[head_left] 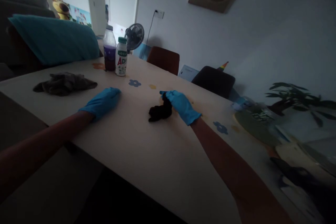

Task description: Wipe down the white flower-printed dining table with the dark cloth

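Observation:
My right hand (182, 105), in a blue glove, pinches one end of a bunched black cloth (160, 111) over the middle of the white table (136, 136). The rest of the cloth hangs down to the tabletop, left of the fingers. One gloved finger points out past the cloth. My left hand (103, 102), gloved in blue too, lies on the table near its left side with nothing visible in it. Its fingers stretch forward, close together. Beyond that hand a crumpled grey cloth (65, 83) rests on the table.
A purple-labelled bottle (109, 50) and a white bottle with a green cap (121, 57) stand at the far left, with a fan (135, 36) behind. Chairs (164, 59) line the far side. A potted plant (282, 103) and a round green mat (253, 127) are at right.

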The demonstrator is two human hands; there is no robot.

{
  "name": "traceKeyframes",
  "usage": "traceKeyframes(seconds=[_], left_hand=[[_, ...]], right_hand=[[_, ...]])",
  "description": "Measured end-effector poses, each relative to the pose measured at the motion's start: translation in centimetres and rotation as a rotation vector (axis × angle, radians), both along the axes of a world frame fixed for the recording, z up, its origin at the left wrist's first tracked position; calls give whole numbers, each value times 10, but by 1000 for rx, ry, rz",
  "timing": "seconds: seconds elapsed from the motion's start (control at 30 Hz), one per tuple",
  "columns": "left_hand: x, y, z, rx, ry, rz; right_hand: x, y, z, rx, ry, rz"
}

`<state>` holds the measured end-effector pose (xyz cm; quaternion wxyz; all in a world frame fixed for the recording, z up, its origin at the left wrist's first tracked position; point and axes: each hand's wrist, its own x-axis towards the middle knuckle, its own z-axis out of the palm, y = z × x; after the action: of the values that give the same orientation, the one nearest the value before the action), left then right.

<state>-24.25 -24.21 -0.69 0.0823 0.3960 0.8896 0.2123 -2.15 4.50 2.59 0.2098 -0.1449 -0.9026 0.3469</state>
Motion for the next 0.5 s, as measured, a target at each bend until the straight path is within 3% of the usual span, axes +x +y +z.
traceKeyframes(seconds=[0.1,0.23,0.5], left_hand=[[-5,-1,-5,28,32,-28],[-7,0,-8,39,28,-34],[-9,-1,-7,10,67,-31]], right_hand=[[12,-20,-23,76,-136,77],[12,-44,-47,354,-307,64],[-31,-40,-51,401,-303,25]])
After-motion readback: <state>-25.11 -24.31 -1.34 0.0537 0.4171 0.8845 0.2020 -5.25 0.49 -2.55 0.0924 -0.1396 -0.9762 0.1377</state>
